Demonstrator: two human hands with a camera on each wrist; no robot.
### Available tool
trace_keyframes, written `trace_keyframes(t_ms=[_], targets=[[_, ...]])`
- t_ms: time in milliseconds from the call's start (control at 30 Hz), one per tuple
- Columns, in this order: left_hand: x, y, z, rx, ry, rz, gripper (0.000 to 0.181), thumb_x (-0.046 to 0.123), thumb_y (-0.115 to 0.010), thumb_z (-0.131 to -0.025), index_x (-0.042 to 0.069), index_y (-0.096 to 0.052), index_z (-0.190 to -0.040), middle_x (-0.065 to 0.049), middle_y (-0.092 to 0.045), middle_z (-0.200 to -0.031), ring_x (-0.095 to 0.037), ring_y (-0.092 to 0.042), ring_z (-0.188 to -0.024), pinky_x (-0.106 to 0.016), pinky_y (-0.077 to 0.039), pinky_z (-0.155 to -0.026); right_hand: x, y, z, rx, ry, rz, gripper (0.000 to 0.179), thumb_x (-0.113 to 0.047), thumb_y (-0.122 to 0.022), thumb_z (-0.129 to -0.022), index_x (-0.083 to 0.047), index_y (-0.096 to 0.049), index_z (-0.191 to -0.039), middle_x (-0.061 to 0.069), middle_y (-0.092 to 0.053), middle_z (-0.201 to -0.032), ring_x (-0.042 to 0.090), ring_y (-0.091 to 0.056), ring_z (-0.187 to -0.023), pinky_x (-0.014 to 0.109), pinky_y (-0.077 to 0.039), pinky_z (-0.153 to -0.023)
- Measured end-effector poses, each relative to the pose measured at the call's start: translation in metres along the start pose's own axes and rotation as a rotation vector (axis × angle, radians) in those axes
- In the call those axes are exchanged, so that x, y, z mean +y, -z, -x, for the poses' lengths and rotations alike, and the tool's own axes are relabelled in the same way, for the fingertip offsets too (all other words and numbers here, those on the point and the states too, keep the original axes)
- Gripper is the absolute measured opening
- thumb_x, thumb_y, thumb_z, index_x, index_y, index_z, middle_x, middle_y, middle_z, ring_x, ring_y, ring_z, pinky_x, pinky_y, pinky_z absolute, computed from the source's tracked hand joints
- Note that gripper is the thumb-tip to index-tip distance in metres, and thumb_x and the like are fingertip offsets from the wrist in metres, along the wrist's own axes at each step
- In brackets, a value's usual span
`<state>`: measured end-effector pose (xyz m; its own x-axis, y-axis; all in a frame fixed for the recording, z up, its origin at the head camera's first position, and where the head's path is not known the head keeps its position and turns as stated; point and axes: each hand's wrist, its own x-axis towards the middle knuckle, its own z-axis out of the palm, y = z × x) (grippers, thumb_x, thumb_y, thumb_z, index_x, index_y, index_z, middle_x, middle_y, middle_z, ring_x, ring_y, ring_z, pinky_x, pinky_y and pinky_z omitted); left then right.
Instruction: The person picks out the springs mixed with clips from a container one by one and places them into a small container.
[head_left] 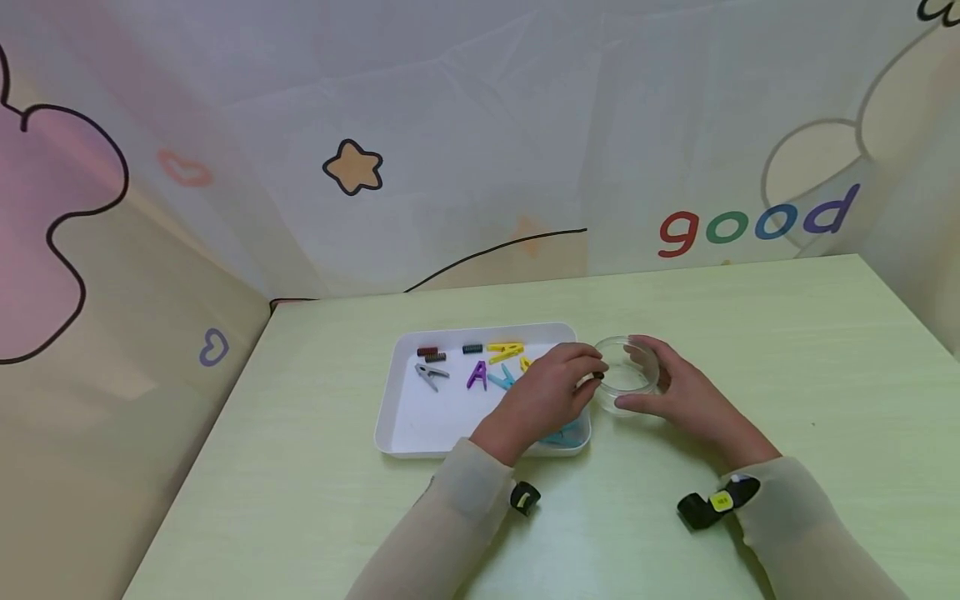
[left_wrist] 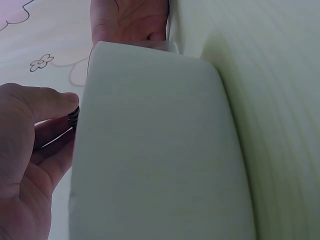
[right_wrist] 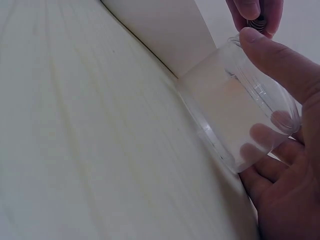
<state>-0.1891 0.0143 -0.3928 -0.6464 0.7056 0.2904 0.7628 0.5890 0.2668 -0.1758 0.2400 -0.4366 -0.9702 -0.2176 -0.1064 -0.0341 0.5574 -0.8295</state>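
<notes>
Between the thumb and fingers of my left hand is a small dark coil spring, pinched right beside the jar's rim. My right hand grips a clear round jar from its right side, thumb near the rim and fingers curled round the wall. The jar's open mouth faces up in the head view, at the right edge of a white tray. In the right wrist view, the left fingertips and the spring sit just beyond the rim. My left forearm and hand cover part of the tray.
Several small springs lie along the tray's back. Small clips are spread in it: grey, purple, yellow and light blue. The pale green table meets a printed cloth backdrop behind.
</notes>
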Motion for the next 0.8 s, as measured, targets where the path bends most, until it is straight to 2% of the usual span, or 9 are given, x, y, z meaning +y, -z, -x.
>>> trace_keyframes(t_ms=[367, 633, 800], targets=[[0.0009, -0.0021, 0.0006, 0.005, 0.005, 0.001, 0.022, 0.018, -0.06, -0.096, 0.01, -0.069, -0.115, -0.001, -0.063, -0.124, -0.014, -0.056, -0.119, -0.02, -0.044, -0.104, 0.0049, -0.0039, 0.0016, 0.016, -0.01, 0.021, 0.095, -0.049, -0.076, -0.079, -0.024, -0.022, -0.153, 0.01, -0.037, -0.154, 0.04, -0.032, -0.141, 0.062, -0.032, -0.11], [0.0006, -0.0018, -0.0002, 0.014, -0.002, 0.022, 0.023, 0.017, -0.061, -0.096, 0.009, -0.069, -0.116, -0.002, -0.063, -0.124, -0.014, -0.056, -0.119, -0.02, -0.044, -0.104, 0.0033, -0.0038, 0.0019, 0.015, -0.006, 0.01, 0.096, -0.05, -0.077, -0.077, -0.024, -0.023, -0.152, 0.01, -0.037, -0.155, 0.04, -0.03, -0.143, 0.062, -0.03, -0.111], [-0.0008, -0.0013, 0.0003, 0.021, 0.014, 0.027, 0.023, 0.017, -0.061, -0.095, 0.009, -0.069, -0.116, -0.002, -0.063, -0.123, -0.014, -0.057, -0.119, -0.02, -0.044, -0.104, 0.0014, -0.002, 0.0014, 0.004, -0.002, -0.001, 0.104, -0.047, -0.079, -0.075, -0.027, -0.016, -0.155, 0.013, -0.027, -0.159, 0.042, -0.025, -0.144, 0.062, -0.03, -0.111]])
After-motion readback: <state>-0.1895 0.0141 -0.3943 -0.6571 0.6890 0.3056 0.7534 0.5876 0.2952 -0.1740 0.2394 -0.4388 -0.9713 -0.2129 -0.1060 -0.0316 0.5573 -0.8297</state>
